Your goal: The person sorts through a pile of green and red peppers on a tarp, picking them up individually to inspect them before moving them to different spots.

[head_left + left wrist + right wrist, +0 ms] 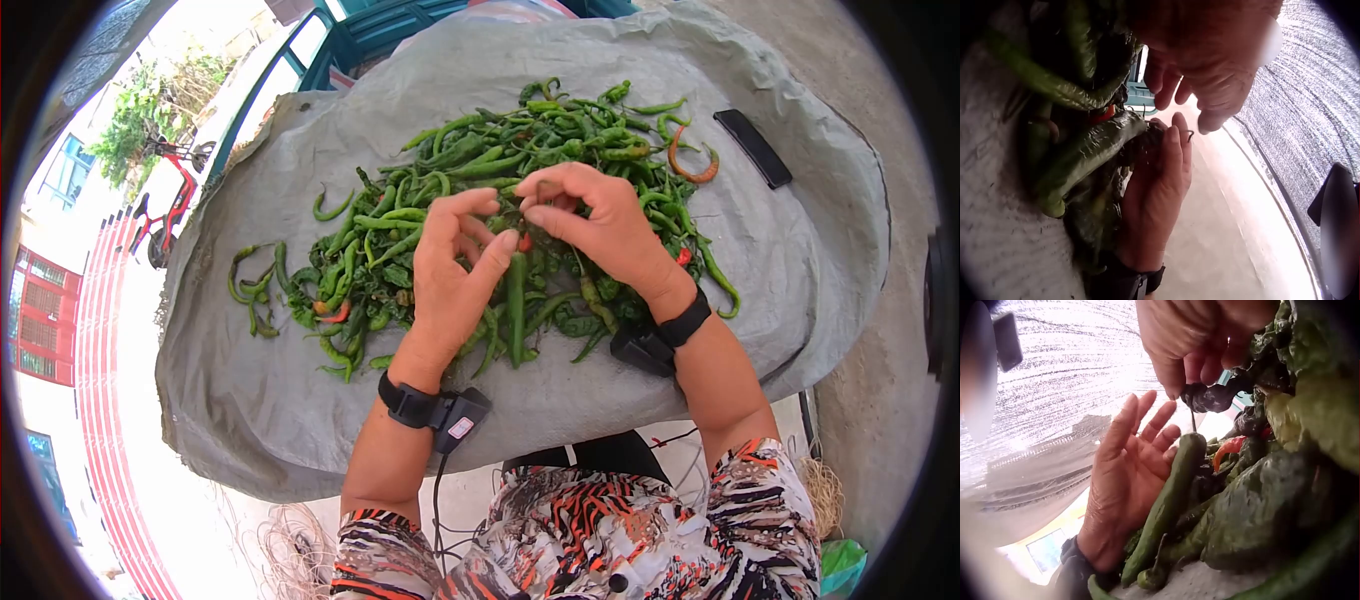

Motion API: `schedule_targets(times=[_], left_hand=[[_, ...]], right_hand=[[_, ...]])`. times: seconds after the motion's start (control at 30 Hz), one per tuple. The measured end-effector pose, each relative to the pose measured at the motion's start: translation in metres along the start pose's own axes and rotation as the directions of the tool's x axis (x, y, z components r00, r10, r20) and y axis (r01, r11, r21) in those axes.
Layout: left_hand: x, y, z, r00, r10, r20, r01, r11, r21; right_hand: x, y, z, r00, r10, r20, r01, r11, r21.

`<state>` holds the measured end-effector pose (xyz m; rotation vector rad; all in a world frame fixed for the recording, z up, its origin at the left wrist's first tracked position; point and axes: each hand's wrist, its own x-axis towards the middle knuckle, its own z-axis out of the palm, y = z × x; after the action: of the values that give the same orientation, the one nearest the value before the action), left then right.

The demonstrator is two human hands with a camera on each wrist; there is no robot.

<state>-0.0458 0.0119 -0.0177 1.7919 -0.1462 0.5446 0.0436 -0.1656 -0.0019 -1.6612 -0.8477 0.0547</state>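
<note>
Green peppers [516,310] lie in a heap mixed with dark leaves. Above the heap, my right hand [605,225] pinches a dark, shrivelled piece [1210,397] between thumb and fingers; whether it is leaf or pepper I cannot tell. Facing it, my left hand [455,270] has its fingers loosely bent and parted, with nothing visible in them. In the right wrist view, a long green pepper [1169,500] stands slanted beside my left palm, its stem just below my right fingertips; contact with the stem is unclear. A small red piece [525,243] shows between the hands.
A grey cloth [300,420] lies under the heap. A black phone-like object [753,149] rests at its right, near a curled orange-red pepper [694,165]. Several loose peppers [252,285] lie at the left. Behind stands a teal frame [375,38].
</note>
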Motion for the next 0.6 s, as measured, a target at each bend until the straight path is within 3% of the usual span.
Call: schedule_targets(times=[0.13,0.23,0.27,0.37,0.6], left_hand=[[0.0,-0.001,-0.001,0.994,-0.099,0.05,0.089,0.983,0.161],[0.003,0.003,-0.005,0.961,0.112,0.254,-0.22,0.867,0.448],[0.002,-0.001,-0.003,0.959,0.136,0.247,-0.24,0.855,0.459],[-0.001,0.006,0.003,0.991,-0.095,0.099,0.054,0.935,0.351],[-0.002,-0.008,0.0,0.995,-0.039,0.092,0.02,0.98,0.199]], right_hand=[[0.001,0.004,-0.001,0.989,-0.053,-0.141,0.079,0.98,0.184],[0.002,0.005,-0.006,0.982,-0.065,-0.176,0.107,0.965,0.239],[0.002,0.005,-0.006,0.983,-0.045,-0.179,0.091,0.962,0.256],[0.002,0.006,-0.005,0.986,-0.016,-0.166,0.068,0.946,0.316],[0.0,0.006,-0.007,0.998,0.052,-0.027,-0.039,0.938,0.344]])
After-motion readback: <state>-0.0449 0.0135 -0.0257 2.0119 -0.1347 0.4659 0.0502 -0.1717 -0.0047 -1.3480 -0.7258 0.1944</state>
